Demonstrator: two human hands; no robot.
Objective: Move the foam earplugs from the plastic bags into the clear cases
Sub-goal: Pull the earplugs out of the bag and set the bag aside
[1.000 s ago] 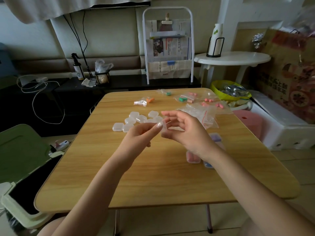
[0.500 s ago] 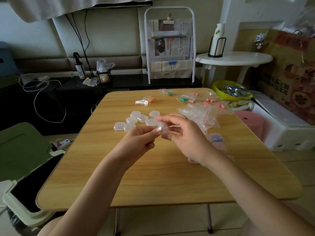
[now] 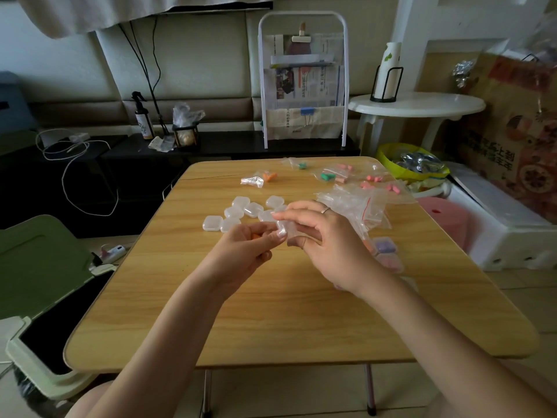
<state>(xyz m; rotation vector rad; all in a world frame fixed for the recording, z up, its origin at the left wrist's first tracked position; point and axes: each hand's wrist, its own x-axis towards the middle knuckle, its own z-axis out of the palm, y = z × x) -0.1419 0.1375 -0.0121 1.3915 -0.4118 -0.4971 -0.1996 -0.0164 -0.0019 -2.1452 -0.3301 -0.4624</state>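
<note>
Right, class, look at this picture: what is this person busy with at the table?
A person is packing foam earplugs into small clear cases. Both hands work one clear case above the wooden table: the right hand pinches it, and the left hand meets it while cupping something orange. Empty cases lie clustered behind, bagged earplugs wait at the far edge, and filled cases sit to the right.

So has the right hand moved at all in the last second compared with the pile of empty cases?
Yes. The right hand has come down and toward the person, nearer the table's front edge, away from the empty cases, and holds a clear case.
</note>
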